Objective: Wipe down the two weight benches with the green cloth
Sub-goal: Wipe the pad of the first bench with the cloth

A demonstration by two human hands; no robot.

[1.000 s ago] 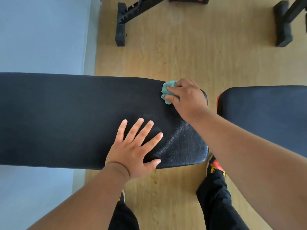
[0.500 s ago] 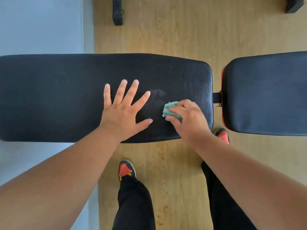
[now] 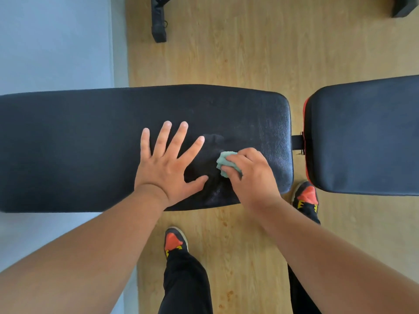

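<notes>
A long black bench pad (image 3: 79,150) runs across the middle of the view. A second black pad with a red edge (image 3: 362,137) follows it on the right, joined by a short black bracket (image 3: 297,142). My left hand (image 3: 169,164) lies flat on the long pad with its fingers spread. My right hand (image 3: 251,175) grips a bunched green cloth (image 3: 223,163) and presses it onto the pad near its right end, close to the front edge. Most of the cloth is hidden under my fingers.
The floor is light wood (image 3: 238,53), with a pale blue mat or wall area (image 3: 56,41) at the left. Black feet of other gym equipment (image 3: 159,23) stand at the top. My own legs and red-toed shoes (image 3: 175,241) are just in front of the bench.
My right hand has dragged the cloth from the pad's far right corner toward its near edge. The view has tilted down, and my left hand stays flat on the pad.
</notes>
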